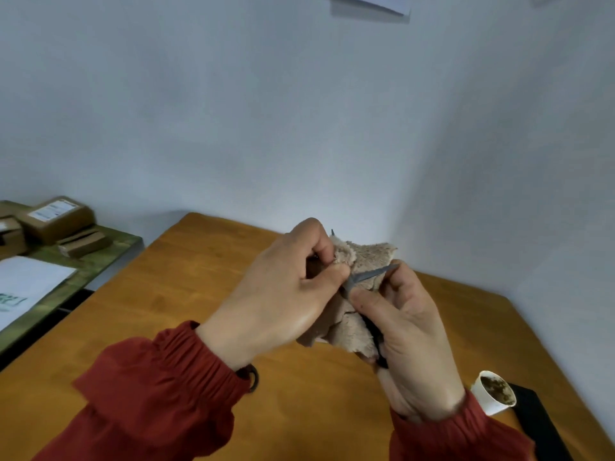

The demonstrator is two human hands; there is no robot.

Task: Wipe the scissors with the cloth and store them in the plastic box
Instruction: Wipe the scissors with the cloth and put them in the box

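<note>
Here, the left hand (279, 294) is pinching the beige fuzzy cloth (364, 256) between thumb and forefinger, its grip pressed together on a fold that is wrapping part of the scissors (368, 276). The right hand (411, 331) is curling its fingers round the dark handle end, with the thumb lying along the metal just below the cloth.

The scissors are being held above the wooden tabletop (199, 294), well off its surface, with the handle low toward the person and the long axis running up and away. 1 grey blade is showing bare, pointing up and to the right across the cloth. A 2nd small grey tip is poking out above the cloth's top edge, pointing nearly straight up, so the 2 blades are standing apart. The rest of the cloth is hanging down between both hands.

Both wrists are ending in red gathered sleeves (159, 394). At the right, a white paper cup (482, 394) with brown contents is sitting beside a black flat object (539, 424). At the left, a green tabletop (100, 257) is carrying cardboard boxes (56, 219) and a white sheet (26, 284).
</note>
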